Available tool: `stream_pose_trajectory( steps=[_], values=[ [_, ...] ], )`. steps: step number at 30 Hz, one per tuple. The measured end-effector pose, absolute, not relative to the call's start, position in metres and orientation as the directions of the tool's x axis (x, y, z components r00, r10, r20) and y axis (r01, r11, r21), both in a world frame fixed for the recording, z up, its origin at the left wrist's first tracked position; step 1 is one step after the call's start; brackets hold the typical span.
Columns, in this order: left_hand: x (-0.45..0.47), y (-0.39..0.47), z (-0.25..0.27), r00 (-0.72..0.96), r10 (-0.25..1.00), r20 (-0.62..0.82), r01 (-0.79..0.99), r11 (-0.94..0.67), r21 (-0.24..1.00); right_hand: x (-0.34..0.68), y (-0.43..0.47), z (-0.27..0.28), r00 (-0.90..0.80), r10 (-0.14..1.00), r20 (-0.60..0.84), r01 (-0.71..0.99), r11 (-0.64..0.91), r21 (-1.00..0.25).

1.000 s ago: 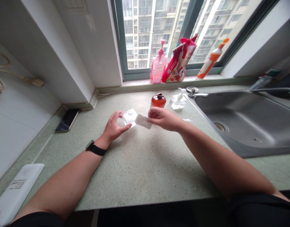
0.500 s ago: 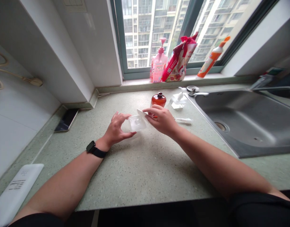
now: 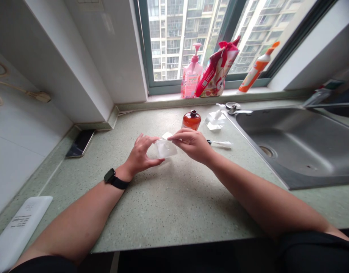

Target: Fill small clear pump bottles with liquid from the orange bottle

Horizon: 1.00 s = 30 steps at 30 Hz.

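Observation:
My left hand (image 3: pixel 140 154) grips a clear, square-edged plastic container (image 3: pixel 166 150) between thumb and fingers, tilted just above the counter. A thin white square piece (image 3: pixel 166 135) is pinched in the fingertips of my right hand (image 3: pixel 193 146), over the upper edge of the container. Whether the two touch I cannot tell. Behind my right hand stands an amber bottle (image 3: pixel 191 120) with its neck uncapped. To the right of that hand lies a slim clear item (image 3: pixel 222 145) with a dark end; its kind is unclear.
A clear block-shaped pump bottle (image 3: pixel 215 120) stands by the steel sink (image 3: pixel 290 144). On the windowsill are a pink pump bottle (image 3: pixel 191 79), a red bag (image 3: pixel 218 72) and an orange-white bottle (image 3: pixel 255 72). A phone (image 3: pixel 80 143) and a white flat device (image 3: pixel 22 227) lie at left.
My right hand has brought the white piece left and turned it, so its face now shows above the container. The container has tilted slightly in my left hand.

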<state>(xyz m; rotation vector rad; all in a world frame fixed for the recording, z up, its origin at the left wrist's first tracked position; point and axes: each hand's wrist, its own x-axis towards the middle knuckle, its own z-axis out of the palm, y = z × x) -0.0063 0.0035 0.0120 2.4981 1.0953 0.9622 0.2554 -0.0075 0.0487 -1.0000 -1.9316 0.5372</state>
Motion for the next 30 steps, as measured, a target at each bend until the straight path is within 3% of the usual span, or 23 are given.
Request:
stream_pose_trajectory(
  steps=[4,15,23,30],
  values=[
    [-0.006,0.003,0.012,0.511,0.713,0.479,0.556,-0.7,0.448,0.254,-0.008,0.049,-0.295,0.846,0.444,0.339,0.527,-0.779],
    [-0.01,0.006,0.002,0.544,0.656,0.523,0.59,-0.743,0.317,0.255,-0.009,0.05,-0.393,0.857,0.332,0.456,0.495,-0.739],
    [-0.009,0.005,0.003,0.54,0.638,0.549,0.587,-0.753,0.297,0.256,-0.008,0.054,-0.412,0.843,0.345,0.502,0.526,-0.686],
    [-0.009,0.006,0.002,0.504,0.669,0.546,0.604,-0.725,0.331,0.257,-0.01,0.058,-0.359,0.823,0.441,0.503,0.568,-0.651]
  ],
)
